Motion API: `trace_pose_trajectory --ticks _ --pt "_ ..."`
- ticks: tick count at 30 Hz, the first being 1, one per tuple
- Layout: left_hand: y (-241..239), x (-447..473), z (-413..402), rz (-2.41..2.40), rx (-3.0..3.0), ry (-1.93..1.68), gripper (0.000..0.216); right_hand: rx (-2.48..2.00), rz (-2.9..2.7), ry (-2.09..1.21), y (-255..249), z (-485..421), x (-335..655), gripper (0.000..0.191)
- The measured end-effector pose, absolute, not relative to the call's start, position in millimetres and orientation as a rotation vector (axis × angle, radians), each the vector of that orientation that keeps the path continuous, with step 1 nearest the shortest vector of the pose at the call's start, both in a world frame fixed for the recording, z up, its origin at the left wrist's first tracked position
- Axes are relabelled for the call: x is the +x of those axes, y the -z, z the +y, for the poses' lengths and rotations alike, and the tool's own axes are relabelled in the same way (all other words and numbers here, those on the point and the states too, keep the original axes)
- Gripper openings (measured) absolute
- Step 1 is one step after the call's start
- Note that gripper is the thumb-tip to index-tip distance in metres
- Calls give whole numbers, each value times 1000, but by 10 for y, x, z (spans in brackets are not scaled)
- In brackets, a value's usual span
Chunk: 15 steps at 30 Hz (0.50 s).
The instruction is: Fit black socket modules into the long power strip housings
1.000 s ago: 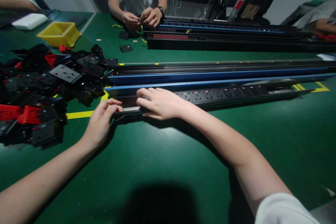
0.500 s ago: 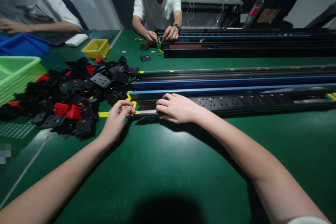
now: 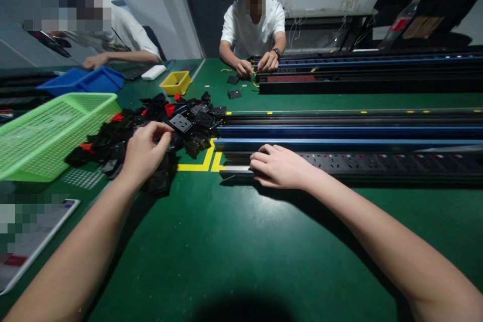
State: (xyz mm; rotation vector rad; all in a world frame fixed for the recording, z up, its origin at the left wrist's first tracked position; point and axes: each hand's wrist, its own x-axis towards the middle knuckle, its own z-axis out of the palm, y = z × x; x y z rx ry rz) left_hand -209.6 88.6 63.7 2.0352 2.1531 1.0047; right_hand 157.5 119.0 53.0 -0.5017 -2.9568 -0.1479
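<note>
My left hand (image 3: 145,152) hovers over a heap of black and red socket modules (image 3: 158,123) on the green table, its fingers curled together in a pinch; what they hold is hidden. My right hand (image 3: 281,166) lies with bent fingers on the left end of a long black socket strip (image 3: 377,163), pressing on it. Behind that strip run blue and black rails (image 3: 339,133).
A green mesh basket (image 3: 49,133) stands at the left, with a blue bin (image 3: 85,80) and a yellow tray (image 3: 176,82) further back. A person in a white shirt (image 3: 252,27) works on other long strips (image 3: 370,73) across the table. Another person's arm (image 3: 113,58) rests far left.
My left hand left the end of the strip and moved left to the heap of modules. My right hand stayed on the strip. The view swung left.
</note>
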Motion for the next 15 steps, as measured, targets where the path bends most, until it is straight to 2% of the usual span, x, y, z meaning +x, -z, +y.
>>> trace_pose_trajectory --ticks 6,8,12,15 --pt "-343 -2516 1034 2342 1880 -574 73 -526 -2960 149 -528 1180 1561 26" --pt "-247 -2557 1063 2337 1855 -507 75 -526 -2958 141 -520 1181 1559 26" --pt "-86 -2594 1095 2345 1893 -619 73 -526 -2966 133 -513 1184 1556 27" --pt "-20 -2544 1069 2259 1987 -680 83 -528 -2972 131 -519 1182 1551 27"
